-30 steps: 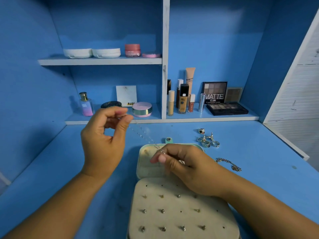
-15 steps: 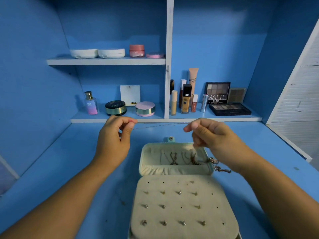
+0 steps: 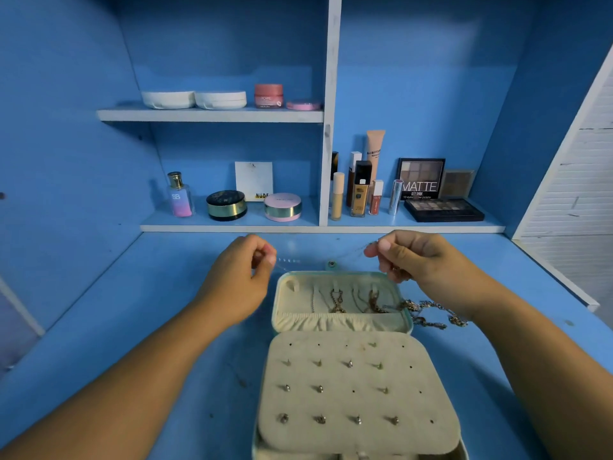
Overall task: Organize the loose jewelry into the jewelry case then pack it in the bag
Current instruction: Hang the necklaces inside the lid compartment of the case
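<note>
Jewelry case (image 3: 409, 322) sits open on the blue desk (image 3: 159, 327). The lid (image 3: 295, 305) has a few necklaces (image 3: 337, 302) hanging inside above a gathered pocket, and the cream panel (image 3: 335, 406) in front is dotted with stud earrings (image 3: 320, 389). The left hand (image 3: 238, 280) and right hand (image 3: 418, 260) each pinch an end of a thin chain (image 3: 290, 260) stretched over the case's far edge. It's so faint you barely see it. Loose chains (image 3: 438, 315) lie just right of the lid, partly behind the right wrist. The case's near edge is cut off.
</note>
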`<act>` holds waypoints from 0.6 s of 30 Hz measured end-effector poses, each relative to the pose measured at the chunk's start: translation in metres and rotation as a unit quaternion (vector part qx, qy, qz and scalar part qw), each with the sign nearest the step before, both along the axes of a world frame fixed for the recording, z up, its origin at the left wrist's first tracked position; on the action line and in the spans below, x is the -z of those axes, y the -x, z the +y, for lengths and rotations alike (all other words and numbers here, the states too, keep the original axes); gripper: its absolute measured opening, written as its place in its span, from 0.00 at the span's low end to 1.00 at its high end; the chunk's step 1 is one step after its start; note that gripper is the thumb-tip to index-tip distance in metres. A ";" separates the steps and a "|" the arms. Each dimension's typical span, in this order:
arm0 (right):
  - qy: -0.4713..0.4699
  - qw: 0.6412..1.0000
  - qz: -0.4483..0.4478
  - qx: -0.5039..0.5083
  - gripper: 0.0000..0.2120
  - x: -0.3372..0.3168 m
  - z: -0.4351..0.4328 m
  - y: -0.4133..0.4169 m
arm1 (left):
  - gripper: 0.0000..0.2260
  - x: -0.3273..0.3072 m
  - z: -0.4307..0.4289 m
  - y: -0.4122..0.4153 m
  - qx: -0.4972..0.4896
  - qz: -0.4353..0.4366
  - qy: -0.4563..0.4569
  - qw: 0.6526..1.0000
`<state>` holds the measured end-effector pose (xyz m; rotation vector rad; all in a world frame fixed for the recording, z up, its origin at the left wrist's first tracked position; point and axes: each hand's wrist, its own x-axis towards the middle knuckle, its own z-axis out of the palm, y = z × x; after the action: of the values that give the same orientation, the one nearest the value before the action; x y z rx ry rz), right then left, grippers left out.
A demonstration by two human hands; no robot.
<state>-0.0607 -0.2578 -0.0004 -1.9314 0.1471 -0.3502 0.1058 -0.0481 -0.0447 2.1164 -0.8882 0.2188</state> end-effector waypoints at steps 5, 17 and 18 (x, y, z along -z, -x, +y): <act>0.017 0.998 -0.030 -0.054 0.13 0.001 0.029 -0.002 | 0.17 -0.006 -0.003 0.030 0.158 0.033 -0.034 0.986; 0.044 0.997 0.001 -0.070 0.12 -0.003 0.013 0.003 | 0.06 -0.007 -0.014 0.045 0.210 0.106 0.100 0.967; 0.052 0.997 0.019 -0.045 0.10 -0.004 0.004 0.004 | 0.07 -0.008 -0.014 0.046 0.200 0.127 0.112 0.965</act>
<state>-0.0647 -0.2540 0.0038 -2.0404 0.0671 -0.2647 0.0603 -0.0623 -0.0365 1.6685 -1.0582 -0.1526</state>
